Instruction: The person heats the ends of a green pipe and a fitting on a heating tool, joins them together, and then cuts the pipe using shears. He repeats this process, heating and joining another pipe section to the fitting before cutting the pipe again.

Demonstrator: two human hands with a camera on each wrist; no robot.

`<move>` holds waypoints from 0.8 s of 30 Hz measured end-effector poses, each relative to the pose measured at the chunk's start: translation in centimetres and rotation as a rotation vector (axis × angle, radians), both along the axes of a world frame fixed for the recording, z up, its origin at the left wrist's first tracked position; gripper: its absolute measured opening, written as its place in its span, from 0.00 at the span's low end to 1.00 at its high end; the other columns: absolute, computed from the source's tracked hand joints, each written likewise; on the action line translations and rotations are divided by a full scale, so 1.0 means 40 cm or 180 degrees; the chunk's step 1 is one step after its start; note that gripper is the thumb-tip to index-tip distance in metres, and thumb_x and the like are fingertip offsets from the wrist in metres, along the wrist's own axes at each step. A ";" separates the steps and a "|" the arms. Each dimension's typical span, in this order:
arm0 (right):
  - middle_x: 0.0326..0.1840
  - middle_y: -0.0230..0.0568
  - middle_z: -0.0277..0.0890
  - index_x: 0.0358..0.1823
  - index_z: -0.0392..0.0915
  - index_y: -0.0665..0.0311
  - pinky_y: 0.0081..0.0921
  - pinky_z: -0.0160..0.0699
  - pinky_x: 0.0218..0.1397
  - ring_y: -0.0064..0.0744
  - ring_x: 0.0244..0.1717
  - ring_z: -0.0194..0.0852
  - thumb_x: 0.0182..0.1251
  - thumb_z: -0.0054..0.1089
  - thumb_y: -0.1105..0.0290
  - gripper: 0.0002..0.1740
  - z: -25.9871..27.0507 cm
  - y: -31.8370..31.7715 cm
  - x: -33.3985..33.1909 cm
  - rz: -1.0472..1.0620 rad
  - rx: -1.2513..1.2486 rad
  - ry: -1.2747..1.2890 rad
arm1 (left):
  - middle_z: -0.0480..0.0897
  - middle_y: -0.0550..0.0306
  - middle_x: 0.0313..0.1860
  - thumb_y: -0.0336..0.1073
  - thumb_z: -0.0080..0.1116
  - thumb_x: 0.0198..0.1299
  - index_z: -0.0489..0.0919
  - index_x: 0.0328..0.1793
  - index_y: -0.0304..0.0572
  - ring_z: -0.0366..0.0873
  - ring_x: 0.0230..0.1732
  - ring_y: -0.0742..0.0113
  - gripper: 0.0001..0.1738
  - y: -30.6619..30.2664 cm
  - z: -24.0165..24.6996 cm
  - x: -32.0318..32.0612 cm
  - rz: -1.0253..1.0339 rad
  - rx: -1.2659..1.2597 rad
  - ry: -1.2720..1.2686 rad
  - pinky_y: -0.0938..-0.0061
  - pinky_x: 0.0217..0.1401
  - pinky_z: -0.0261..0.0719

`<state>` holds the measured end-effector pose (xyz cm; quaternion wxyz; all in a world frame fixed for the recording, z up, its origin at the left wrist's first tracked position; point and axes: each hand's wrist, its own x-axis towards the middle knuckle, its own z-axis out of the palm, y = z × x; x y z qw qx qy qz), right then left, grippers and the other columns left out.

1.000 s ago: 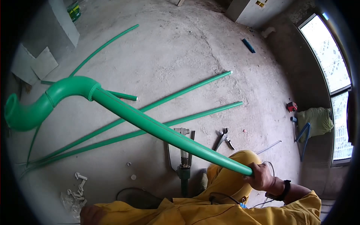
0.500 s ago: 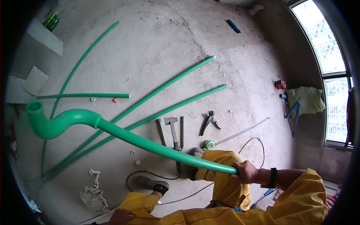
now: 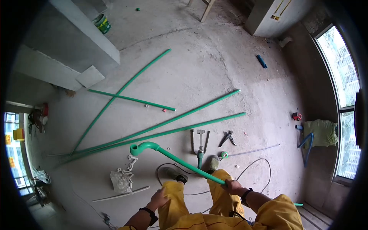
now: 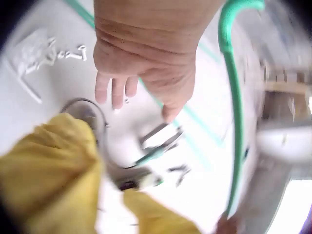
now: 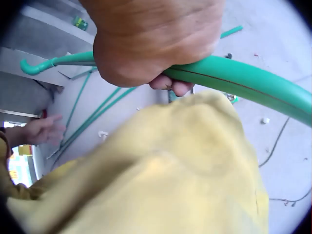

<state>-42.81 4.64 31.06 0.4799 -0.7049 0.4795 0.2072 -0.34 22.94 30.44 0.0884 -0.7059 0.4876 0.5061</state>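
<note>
A green pipe with a curved fitting at its far end slants across the front of the head view. My right hand grips it near the right knee; in the right wrist view the fingers of that hand curl round the pipe. My left hand is beside the left knee, off the pipe. Seen from the left wrist, the left hand has its fingers loosely extended and holds nothing, with the pipe to its right.
Several thin green pipes lie on the floor ahead. A green-handled tool, pliers-like cutters and a tape measure are before the feet. White fittings in a bag and a cable lie nearby. A window is at right.
The curved end of the pipe has swung right and lower, away from the left edge. My left hand has come up beside the knee. The head view has shifted and shows more of the room.
</note>
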 end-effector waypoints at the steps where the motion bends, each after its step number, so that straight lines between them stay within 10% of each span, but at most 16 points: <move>1: 0.34 0.54 0.79 0.44 0.71 0.61 0.48 0.76 0.41 0.58 0.38 0.79 0.64 0.55 0.45 0.25 0.055 -0.007 0.022 0.0014 0.0178 0.0207 | 0.74 0.42 0.60 0.43 0.62 0.56 0.52 0.76 0.53 0.78 0.54 0.55 0.44 -0.021 0.005 -0.002 0.1449 -0.0162 0.0479 0.57 0.53 0.77; 3: 0.33 0.55 0.79 0.44 0.71 0.62 0.49 0.76 0.40 0.58 0.38 0.79 0.64 0.54 0.45 0.26 0.157 -0.004 0.033 0.0125 0.0057 0.0033 | 0.70 0.44 0.64 0.39 0.65 0.56 0.43 0.79 0.57 0.77 0.55 0.58 0.51 -0.146 0.157 0.039 0.3691 -0.0584 0.1368 0.62 0.54 0.77; 5: 0.34 0.55 0.79 0.45 0.70 0.64 0.49 0.77 0.42 0.57 0.38 0.79 0.64 0.53 0.44 0.27 0.272 -0.029 0.050 0.0251 -0.0043 0.0104 | 0.68 0.46 0.67 0.38 0.66 0.56 0.39 0.79 0.58 0.76 0.55 0.60 0.54 -0.264 0.405 0.097 0.4561 -0.1012 0.1747 0.64 0.54 0.77; 10: 0.36 0.53 0.80 0.44 0.71 0.63 0.47 0.79 0.43 0.56 0.40 0.80 0.64 0.55 0.45 0.26 0.484 -0.068 0.048 0.0437 -0.0598 0.0023 | 0.66 0.46 0.68 0.34 0.59 0.62 0.39 0.79 0.59 0.72 0.60 0.57 0.48 -0.437 0.813 0.163 0.3301 -0.3005 0.2892 0.62 0.57 0.76; 12: 0.31 0.53 0.79 0.41 0.72 0.64 0.49 0.78 0.37 0.58 0.33 0.79 0.61 0.59 0.46 0.26 0.559 -0.081 0.054 0.0280 -0.0951 -0.0359 | 0.74 0.48 0.59 0.33 0.58 0.62 0.57 0.72 0.54 0.74 0.57 0.55 0.34 -0.497 0.949 0.134 0.3618 -0.3107 0.2967 0.59 0.56 0.77; 15: 0.28 0.54 0.79 0.39 0.72 0.65 0.49 0.78 0.37 0.58 0.33 0.80 0.61 0.60 0.47 0.25 0.648 -0.148 0.050 0.0284 -0.1211 -0.0428 | 0.77 0.55 0.40 0.37 0.61 0.61 0.71 0.45 0.50 0.78 0.44 0.54 0.11 -0.557 1.080 0.103 0.3724 -0.3576 0.3513 0.56 0.47 0.79; 24: 0.25 0.54 0.79 0.42 0.74 0.65 0.46 0.82 0.35 0.57 0.30 0.82 0.56 0.67 0.50 0.25 0.958 -0.333 0.032 0.0590 -0.2080 -0.0854 | 0.74 0.60 0.37 0.35 0.61 0.61 0.70 0.44 0.51 0.77 0.39 0.57 0.11 -0.617 1.384 0.096 0.2890 -0.4248 0.4527 0.54 0.47 0.78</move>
